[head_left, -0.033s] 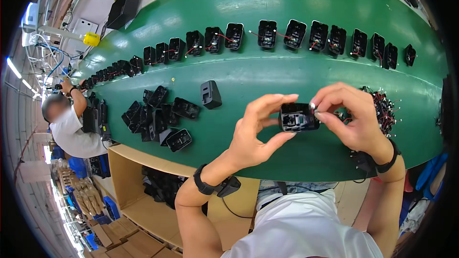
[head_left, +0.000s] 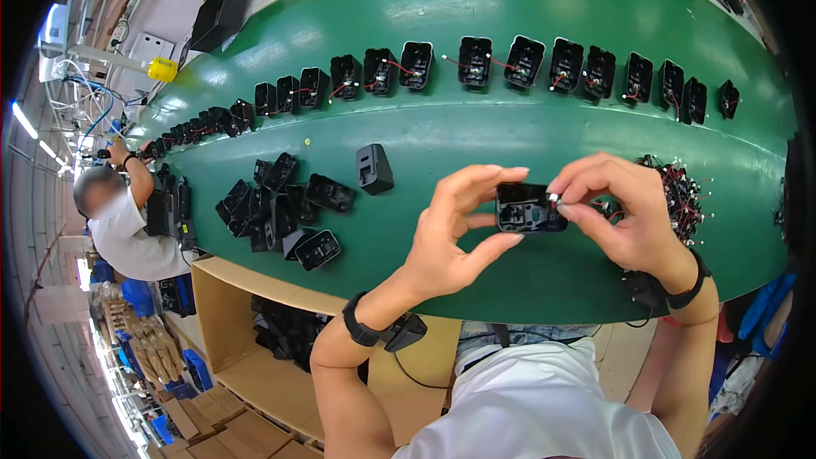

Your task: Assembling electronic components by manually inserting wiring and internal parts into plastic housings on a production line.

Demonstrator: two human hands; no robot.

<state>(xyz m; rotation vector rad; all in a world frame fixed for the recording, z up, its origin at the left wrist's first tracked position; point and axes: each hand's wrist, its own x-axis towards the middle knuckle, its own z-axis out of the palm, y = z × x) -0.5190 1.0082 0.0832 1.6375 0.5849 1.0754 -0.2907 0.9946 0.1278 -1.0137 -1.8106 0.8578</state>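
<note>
My left hand [head_left: 450, 238] grips a small open black plastic housing [head_left: 527, 208] between thumb and fingers, held above the green belt [head_left: 476, 136]. My right hand [head_left: 620, 212] pinches a small silvery part [head_left: 554, 198] at the housing's upper right corner. A heap of small red-and-black wired parts [head_left: 680, 195] lies just right of my right hand. Both wrists carry black bands.
A row of open black housings with red wires [head_left: 476, 59] runs along the far side of the belt. A pile of empty housings [head_left: 280, 204] and one upright housing [head_left: 374, 168] lie to the left. Another person [head_left: 119, 221] works at the far left. A cardboard box [head_left: 255, 323] stands below the edge.
</note>
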